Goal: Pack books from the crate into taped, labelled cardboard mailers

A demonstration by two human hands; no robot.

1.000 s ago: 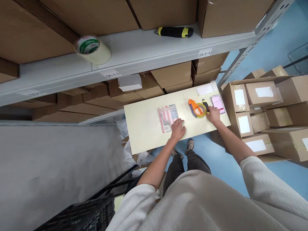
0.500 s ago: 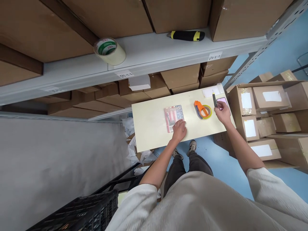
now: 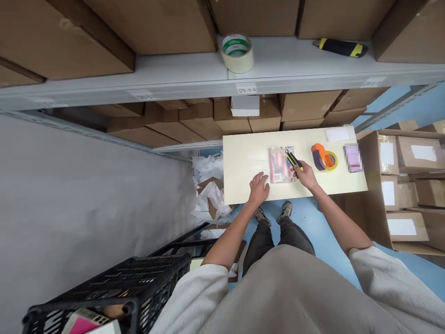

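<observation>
A flat printed packet (image 3: 279, 164) lies on the pale table (image 3: 243, 157). My right hand (image 3: 303, 174) is closed around a black and yellow utility knife (image 3: 292, 159), its tip over the packet's right part. My left hand (image 3: 259, 187) rests on the table just left of the packet, fingers loosely curled and holding nothing.
An orange tape dispenser (image 3: 323, 157), a phone (image 3: 352, 157) and a white label (image 3: 336, 134) lie on the table's right part. A tape roll (image 3: 237, 52) and a second knife (image 3: 340, 47) sit on the shelf above. Cartons (image 3: 406, 167) stand right, a black crate (image 3: 114, 297) lower left, crumpled paper (image 3: 208, 195) on the floor.
My right hand picked the knife up from beside the tape dispenser and carried it left to the packet. My left hand slid off the packet to its left edge. The view swung left.
</observation>
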